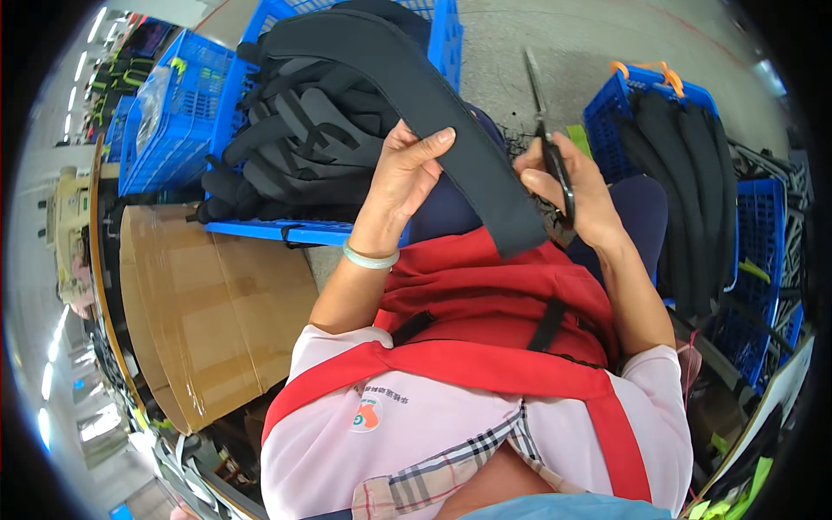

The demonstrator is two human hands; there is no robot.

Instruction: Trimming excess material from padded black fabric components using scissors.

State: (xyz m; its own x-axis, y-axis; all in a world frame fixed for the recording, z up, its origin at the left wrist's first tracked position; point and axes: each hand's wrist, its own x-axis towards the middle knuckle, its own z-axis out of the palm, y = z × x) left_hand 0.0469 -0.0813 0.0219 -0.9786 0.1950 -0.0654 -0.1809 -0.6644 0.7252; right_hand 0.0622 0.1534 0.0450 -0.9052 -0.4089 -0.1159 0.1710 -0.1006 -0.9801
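Note:
A long curved black padded strap [433, 102] crosses in front of me, its far end over a pile and its near end hanging above my red apron. My left hand [405, 169] grips its edge, the thumb lying on top. My right hand [579, 185] is closed round the black handles of a pair of scissors [536, 85], just right of the strap. The scissors' blades point away from me and look together. Right-hand fingertips are close to the strap's edge; whether they touch it I cannot tell.
A large blue basket [299, 232] ahead on the left holds heaped black padded pieces [312, 130]. Another blue crate [169, 143] stands beyond it. A cardboard box [225, 312] is at my left. Black pads [685, 182] fill a blue basket [607, 113] at my right. Dark scraps litter the floor.

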